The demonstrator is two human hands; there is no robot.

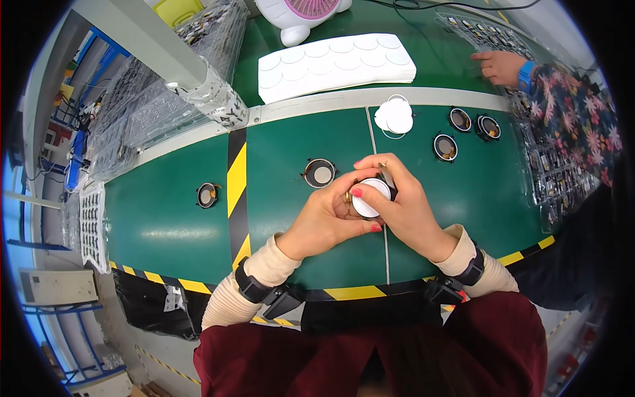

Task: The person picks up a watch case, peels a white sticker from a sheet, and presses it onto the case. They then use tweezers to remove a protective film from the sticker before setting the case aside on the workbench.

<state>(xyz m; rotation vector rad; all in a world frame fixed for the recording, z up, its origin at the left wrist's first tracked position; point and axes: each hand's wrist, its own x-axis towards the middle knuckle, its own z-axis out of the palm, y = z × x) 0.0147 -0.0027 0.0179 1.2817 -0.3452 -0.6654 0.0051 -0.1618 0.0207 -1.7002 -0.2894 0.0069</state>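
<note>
My left hand [321, 223] is closed around a round watch case [393, 192] whose face bears a white disc [365, 208]. The thumb of my right hand [411, 210] presses on that disc, and its fingers curl over the far side of the case. Between those fingers shows a slim metal tool, apparently tweezers [385, 172]; most of it is hidden. Just beyond my left hand lies another open watch case [320, 173], dark-rimmed with a grey round centre. Round white stickers [395, 116] sit in a small loose pile farther off, right of the middle.
More watch cases [445, 147] lie at the right, and one [208, 195] at the left. Sheets of round white stickers [337, 63] are stacked behind the rail. A co-worker's hand [501, 68] reaches over clear parts trays [552, 173] at the right. A post [228, 109] rises at the back left.
</note>
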